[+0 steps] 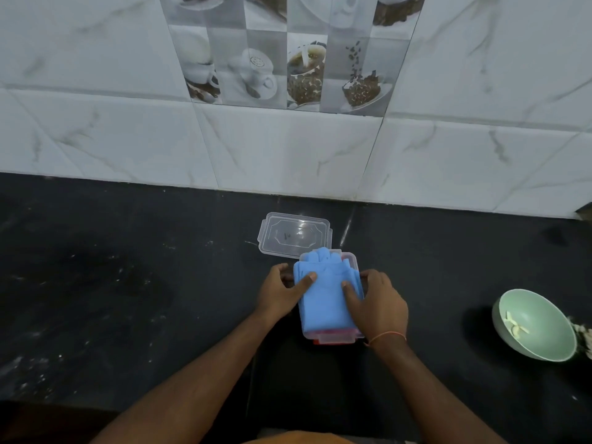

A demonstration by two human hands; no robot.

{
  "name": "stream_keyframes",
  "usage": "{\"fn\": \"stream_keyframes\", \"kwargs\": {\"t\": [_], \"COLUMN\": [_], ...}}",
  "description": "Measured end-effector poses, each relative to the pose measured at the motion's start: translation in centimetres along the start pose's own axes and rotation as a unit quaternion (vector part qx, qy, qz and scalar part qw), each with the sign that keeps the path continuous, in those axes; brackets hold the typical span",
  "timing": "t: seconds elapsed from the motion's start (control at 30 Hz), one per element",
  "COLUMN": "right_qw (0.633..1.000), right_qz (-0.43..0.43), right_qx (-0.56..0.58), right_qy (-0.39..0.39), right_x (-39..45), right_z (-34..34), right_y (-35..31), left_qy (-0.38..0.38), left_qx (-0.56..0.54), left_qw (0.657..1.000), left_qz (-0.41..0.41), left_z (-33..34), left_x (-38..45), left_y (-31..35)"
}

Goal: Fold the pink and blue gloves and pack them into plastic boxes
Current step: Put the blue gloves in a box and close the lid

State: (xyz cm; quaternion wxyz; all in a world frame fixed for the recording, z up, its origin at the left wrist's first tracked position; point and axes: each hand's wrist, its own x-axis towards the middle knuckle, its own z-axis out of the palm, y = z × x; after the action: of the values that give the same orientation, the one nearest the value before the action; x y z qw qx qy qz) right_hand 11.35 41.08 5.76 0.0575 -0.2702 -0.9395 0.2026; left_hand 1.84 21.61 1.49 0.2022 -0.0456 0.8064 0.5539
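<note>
Both forearms reach forward from the near edge of the dark countertop [128,283] and converge on a clear plastic box [350,261] near its middle. The left hand [282,293] lies palm down at the box's left side, its fingers curled around the left wall and its thumb [306,280] pressing on the blue gloves [323,293]. The right hand [376,302], with an orange thread [386,337] at the wrist, mirrors it: fingers bent over the right wall, thumb laid on the blue fabric. Neither hand is clenched; each is partly open and grips the box and gloves together.

The blue gloves lie folded flat in the box, filling it and rising slightly above its rim, with their fingertips pointing to the far end. Under them, at the near end of the box, a strip of red or pink shows through the clear wall; what it is cannot be told. Just beyond the box, touching its far left corner, lies a clear plastic lid [294,233]. Well to the right, near the edge of view, stands a pale green bowl [538,328] holding a few pale scraps, tilted toward the camera. A marble-patterned tiled wall [288,149] rises behind the counter.
</note>
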Motion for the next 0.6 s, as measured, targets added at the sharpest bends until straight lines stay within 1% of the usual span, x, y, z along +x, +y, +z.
{"fn": "stream_keyframes", "kwargs": {"t": [0.07, 0.1, 0.13, 0.17, 0.2, 0.27, 0.3, 0.33, 0.37, 0.43, 0.5, 0.6], "right_qw": [0.998, 0.995, 0.989, 0.978, 0.965, 0.940, 0.928, 0.918, 0.909, 0.895, 0.887, 0.890], "right_qz": [-0.037, -0.078, -0.134, -0.198, -0.258, -0.337, -0.353, -0.359, -0.357, -0.347, -0.337, -0.324], "right_qx": [-0.013, 0.002, 0.024, 0.037, 0.035, 0.007, -0.015, -0.041, -0.066, -0.107, -0.131, -0.141], "right_qy": [0.038, 0.057, 0.064, 0.057, 0.032, -0.062, -0.115, -0.165, -0.205, -0.261, -0.289, -0.290], "right_x": [0.2, 0.4, 0.7, 1.0, 1.5, 2.4, 2.8, 3.2, 3.5, 3.9, 4.1, 4.4], "right_z": [-0.5, -0.9, -1.3, -1.8, -2.3, -3.1, -3.2, -3.1, -2.9, -2.3, -1.6, -0.5], "right_y": [-0.3, -0.4, -0.5, -0.6, -0.7, -1.1, -1.3, -1.5, -1.6, -1.7, -1.6, -1.5], "left_qy": [0.004, 0.005, 0.012, 0.022, 0.027, 0.006, -0.019, -0.046, -0.068, -0.105, -0.128, -0.160], "left_qx": [0.026, 0.063, 0.122, 0.193, 0.262, 0.365, 0.399, 0.428, 0.453, 0.487, 0.497, 0.505], "left_qw": [0.999, 0.996, 0.984, 0.961, 0.926, 0.847, 0.815, 0.790, 0.774, 0.759, 0.755, 0.747], "left_qz": [0.029, 0.070, 0.126, 0.196, 0.269, 0.386, 0.421, 0.436, 0.438, 0.418, 0.408, 0.402], "left_z": [-0.6, -1.1, -1.6, -2.2, -2.7, -3.5, -3.6, -3.4, -3.2, -2.5, -1.8, -0.8], "left_x": [-0.3, -0.6, -1.0, -1.4, -1.8, -2.4, -2.5, -2.3, -2.0, -1.3, -0.7, 0.1], "left_y": [0.6, 1.1, 1.5, 1.9, 2.5, 3.7, 4.0, 4.1, 4.2, 4.0, 3.9, 3.7]}}
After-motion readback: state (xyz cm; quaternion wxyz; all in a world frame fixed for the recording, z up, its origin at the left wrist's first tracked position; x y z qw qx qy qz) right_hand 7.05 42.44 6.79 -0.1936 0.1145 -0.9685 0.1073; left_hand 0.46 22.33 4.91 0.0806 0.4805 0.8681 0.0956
